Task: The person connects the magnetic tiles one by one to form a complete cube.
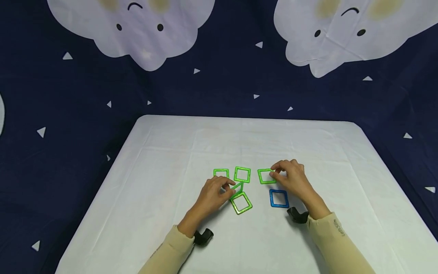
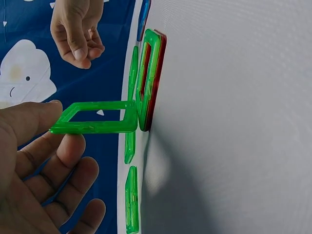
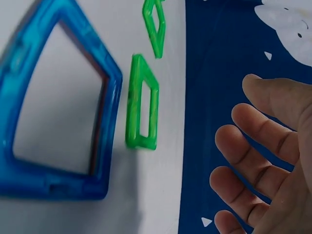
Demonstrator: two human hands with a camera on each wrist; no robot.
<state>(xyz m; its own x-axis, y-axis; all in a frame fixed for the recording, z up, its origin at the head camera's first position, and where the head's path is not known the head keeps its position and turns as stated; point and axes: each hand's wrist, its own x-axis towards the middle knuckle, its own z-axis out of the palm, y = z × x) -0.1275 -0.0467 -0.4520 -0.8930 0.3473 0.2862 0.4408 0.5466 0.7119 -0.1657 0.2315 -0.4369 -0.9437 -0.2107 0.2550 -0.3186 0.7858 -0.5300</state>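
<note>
My left hand pinches a green square-framed magnetic tile between thumb and fingers. That tile stands on edge over the table, its far side meeting a flat green tile with red along its underside in the left wrist view. My right hand hovers over another green tile at the right, thumb and fingers loosely bent with a gap between them. In the right wrist view its fingers hold nothing. Just in front of that tile lies a blue square tile.
Two more green tiles lie behind my left hand, a middle tile and a left tile partly covered by the hand. A white cloth-covered table lies under everything. Behind it hangs a dark blue curtain with clouds and triangles.
</note>
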